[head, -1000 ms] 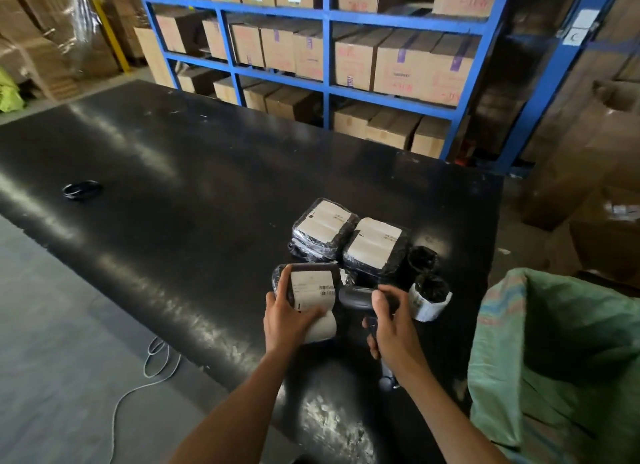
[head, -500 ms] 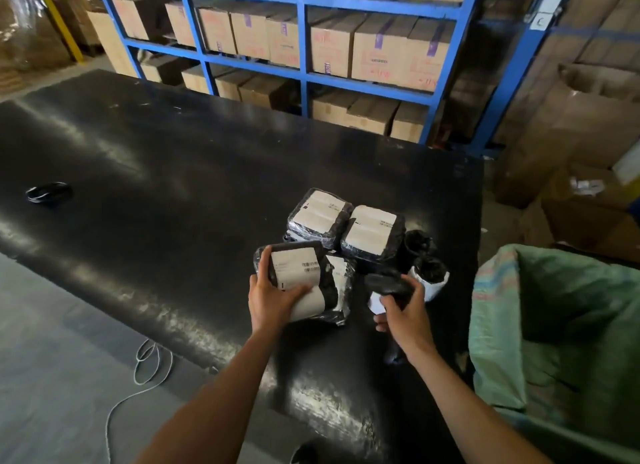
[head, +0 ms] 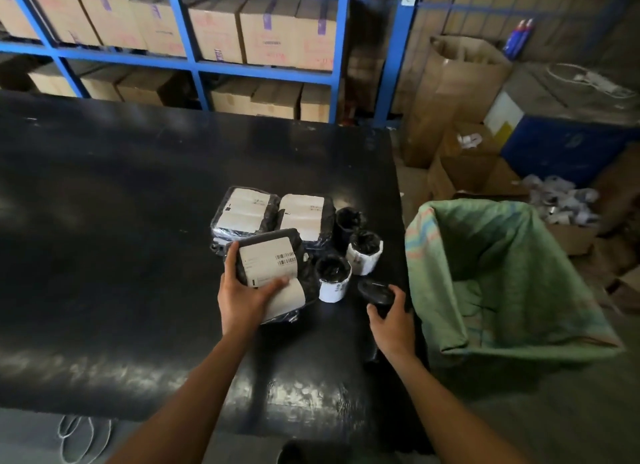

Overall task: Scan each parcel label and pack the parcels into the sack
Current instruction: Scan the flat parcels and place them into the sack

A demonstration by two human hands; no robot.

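My left hand (head: 242, 299) grips a flat black parcel (head: 268, 257) with a white barcode label, tilted up above the black table (head: 121, 238). My right hand (head: 391, 321) holds a black handheld scanner (head: 375, 292) just right of it, near the table's right edge. Two more flat labelled parcels (head: 242, 209) (head: 303, 216) lie side by side behind. Three small round parcels (head: 332, 278) (head: 365, 252) (head: 348, 223) in black wrap stand to their right. The open green sack (head: 502, 276) stands beside the table on the right.
Blue shelving (head: 194, 58) with cardboard boxes runs behind the table. Open cartons (head: 460, 165) and a heap of small white items (head: 561, 200) fill the floor beyond the sack. A white cable (head: 76, 436) lies on the floor at the lower left.
The view has swung right, toward the sack. My right hand has drawn the scanner away from the label to the right. My left hand keeps hold of the parcel.
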